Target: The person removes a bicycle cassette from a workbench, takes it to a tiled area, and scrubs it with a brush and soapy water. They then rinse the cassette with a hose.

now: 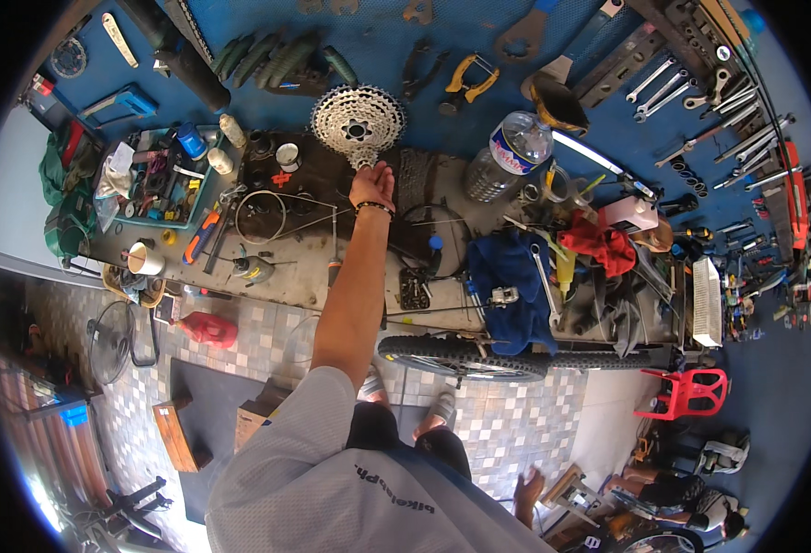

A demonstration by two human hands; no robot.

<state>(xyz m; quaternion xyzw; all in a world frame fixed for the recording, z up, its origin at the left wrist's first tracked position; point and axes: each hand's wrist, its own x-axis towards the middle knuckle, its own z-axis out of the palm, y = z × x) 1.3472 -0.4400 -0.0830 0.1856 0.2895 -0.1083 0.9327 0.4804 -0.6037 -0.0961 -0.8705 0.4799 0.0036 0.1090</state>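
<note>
My left hand (373,184), a dark band on its wrist, reaches far out over the workbench (309,276). Its fingers pinch the lower edge of a silver sprocket cassette (358,120) that stands against the blue tool board (378,41). My right hand (527,486) hangs low beside my hip with the fingers apart and nothing in it. Below the bench edge, a knobbly bicycle tyre (465,358) lies in front of my feet.
The bench is crowded: a blue tray of small parts (161,180), a clear water bottle (507,152), a blue cloth (507,276), a red cloth (599,240). Wrenches (700,92) hang at the right. A red stool (687,392) and a red canister (207,327) stand on the tiled floor.
</note>
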